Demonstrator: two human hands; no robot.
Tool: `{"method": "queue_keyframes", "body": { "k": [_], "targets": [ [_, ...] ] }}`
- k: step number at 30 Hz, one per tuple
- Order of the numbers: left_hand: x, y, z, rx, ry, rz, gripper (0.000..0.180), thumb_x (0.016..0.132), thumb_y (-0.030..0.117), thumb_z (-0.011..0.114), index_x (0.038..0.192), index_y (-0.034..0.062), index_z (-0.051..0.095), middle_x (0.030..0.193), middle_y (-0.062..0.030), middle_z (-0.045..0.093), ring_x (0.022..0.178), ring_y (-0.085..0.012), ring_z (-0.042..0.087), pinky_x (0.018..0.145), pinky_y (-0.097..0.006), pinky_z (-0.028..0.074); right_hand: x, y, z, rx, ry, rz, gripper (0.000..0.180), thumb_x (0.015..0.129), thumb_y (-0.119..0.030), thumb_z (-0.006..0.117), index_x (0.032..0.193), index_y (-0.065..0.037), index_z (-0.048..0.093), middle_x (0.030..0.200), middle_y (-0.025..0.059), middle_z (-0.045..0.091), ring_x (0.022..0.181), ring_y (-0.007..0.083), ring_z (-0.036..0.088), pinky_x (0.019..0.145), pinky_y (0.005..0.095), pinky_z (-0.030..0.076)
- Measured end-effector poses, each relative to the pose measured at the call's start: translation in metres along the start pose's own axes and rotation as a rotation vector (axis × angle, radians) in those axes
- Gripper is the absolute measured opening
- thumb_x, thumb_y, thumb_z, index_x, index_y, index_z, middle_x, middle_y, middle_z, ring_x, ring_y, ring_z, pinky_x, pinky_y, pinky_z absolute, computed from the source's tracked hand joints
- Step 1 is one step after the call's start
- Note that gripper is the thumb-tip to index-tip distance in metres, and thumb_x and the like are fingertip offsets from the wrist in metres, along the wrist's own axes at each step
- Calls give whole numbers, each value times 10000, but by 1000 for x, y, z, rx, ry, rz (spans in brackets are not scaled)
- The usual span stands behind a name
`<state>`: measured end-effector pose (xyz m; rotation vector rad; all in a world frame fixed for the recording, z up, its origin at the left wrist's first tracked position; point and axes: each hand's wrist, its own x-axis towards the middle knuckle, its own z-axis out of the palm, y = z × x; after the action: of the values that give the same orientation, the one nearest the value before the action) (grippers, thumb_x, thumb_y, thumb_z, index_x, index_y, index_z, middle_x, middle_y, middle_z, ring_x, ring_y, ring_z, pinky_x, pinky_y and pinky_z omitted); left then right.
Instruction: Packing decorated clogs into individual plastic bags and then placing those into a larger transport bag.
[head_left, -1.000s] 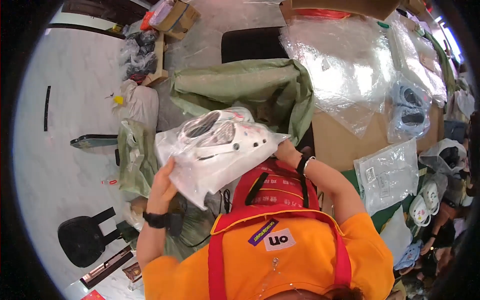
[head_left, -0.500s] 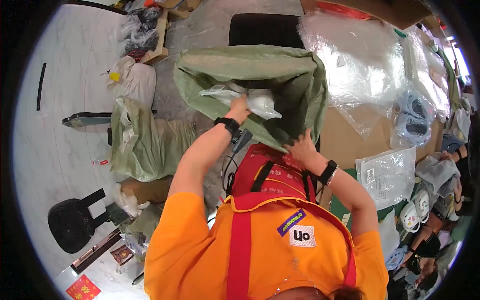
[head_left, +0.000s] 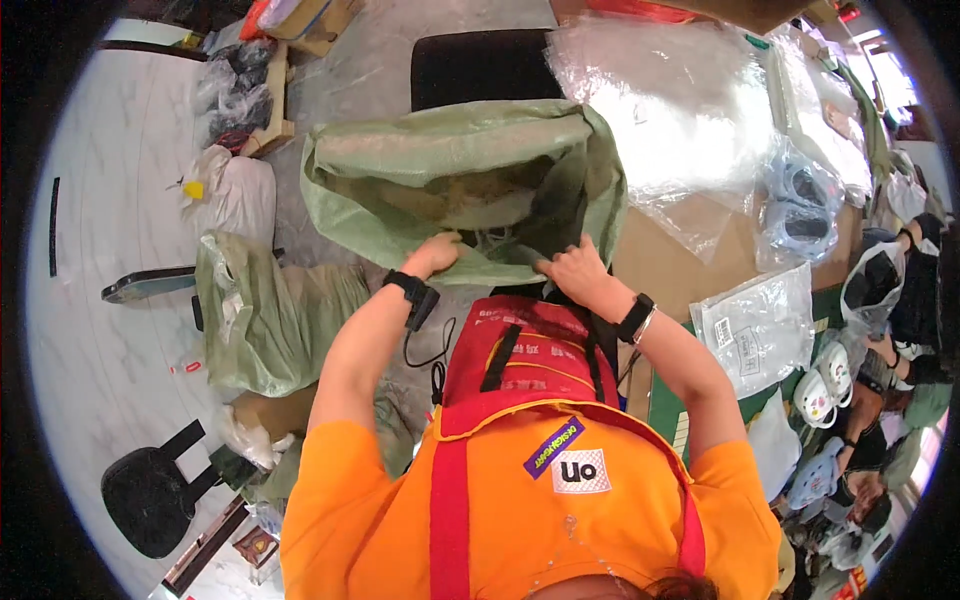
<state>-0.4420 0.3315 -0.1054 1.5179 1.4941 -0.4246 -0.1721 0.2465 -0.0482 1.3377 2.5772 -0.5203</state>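
A large green woven sack [head_left: 430, 145] stands in front of me with its mouth spread wide. My left hand [head_left: 436, 256] is closed on the near rim, fingers curled over the edge. Further right along that rim, my right hand [head_left: 578, 272] grips the sack's edge near its corner. Down in the sack some pale things lie in shadow, too dark to make out. Just below the sack hangs the red apron [head_left: 520, 345] I wear.
At right, clear plastic bags [head_left: 670, 110] cover a cardboard-topped table [head_left: 650, 240], with bagged blue clogs [head_left: 800, 205] and white clogs [head_left: 825, 388]. Other people sit at the far right. Another green sack [head_left: 255, 320] and a black stool [head_left: 145, 500] stand at left.
My left hand has let go of the clear plastic bag inside the sack and come back to the near rim. The right hand stays on the rim.
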Motion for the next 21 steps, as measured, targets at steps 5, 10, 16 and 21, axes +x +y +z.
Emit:
{"method": "queue_keyframes", "body": {
  "k": [5, 10, 16, 21],
  "targets": [
    [-26, 21, -13, 242, -104, 9, 542, 784, 347, 498, 1220, 39, 402, 1223, -178, 425, 1122, -317, 405, 910, -355, 337, -1, 2, -4, -42, -106, -14, 197, 782, -148, 481, 938, -215, 581, 733, 18, 611, 727, 203, 591, 762, 430, 325],
    [-23, 40, -17, 186, -295, 188, 586, 777, 356, 479, 1226, -4, 369, 1227, -197, 414, 1137, -290, 401, 931, -343, 324, -18, 17, 25, -43, -222, 48, 168, 752, -176, 495, 876, -231, 594, 724, -2, 611, 744, 180, 598, 767, 454, 318],
    [-43, 68, -30, 263, -160, 176, 664, 739, 372, 534, 1287, 78, 301, 1281, -165, 361, 1182, -311, 338, 969, -434, 241, -42, 23, 49, -86, 24, 111, 126, 742, -209, 522, 748, -180, 645, 749, -6, 624, 734, 188, 591, 713, 483, 354],
    [-2, 68, -57, 468, 282, 358, 551, 770, 387, 484, 1183, 29, 419, 1183, -229, 434, 1099, -377, 397, 893, -532, 262, -54, 23, 70, -34, -27, 207, 116, 736, -218, 527, 735, -203, 642, 728, -11, 621, 718, 187, 595, 701, 447, 366]
  ]
}}
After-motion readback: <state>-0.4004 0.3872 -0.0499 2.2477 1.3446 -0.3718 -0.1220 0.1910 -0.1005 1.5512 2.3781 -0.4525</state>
